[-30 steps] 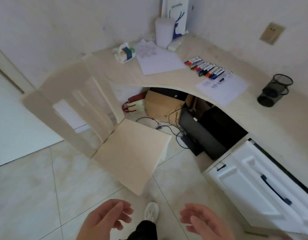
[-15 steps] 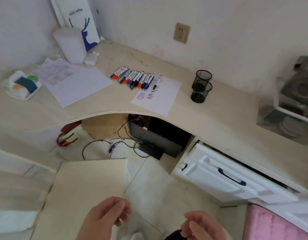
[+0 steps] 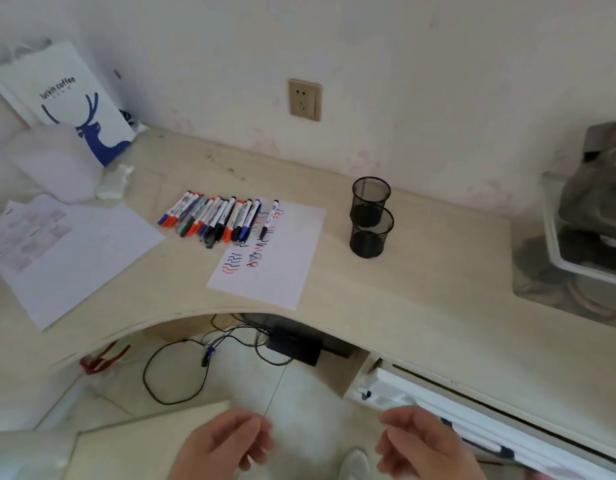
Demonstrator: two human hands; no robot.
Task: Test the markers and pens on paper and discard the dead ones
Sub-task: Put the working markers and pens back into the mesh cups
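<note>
A pale curved worktop [image 3: 386, 306] runs along a white wall. On it lies a white sheet of test paper [image 3: 282, 261] with red, blue and black squiggles. A row of capped markers [image 3: 213, 218] lies side by side at the paper's far left corner, some overlapping its edge; one separate pen [image 3: 269, 220] rests on the paper just right of the row. Two black mesh cups [image 3: 370, 218] stand right of the paper, touching each other. Below the paper, off the worktop's near edge, the left hand [image 3: 223, 445] and right hand [image 3: 427, 445] hover with fingers loosely curled, each grip empty.
</note>
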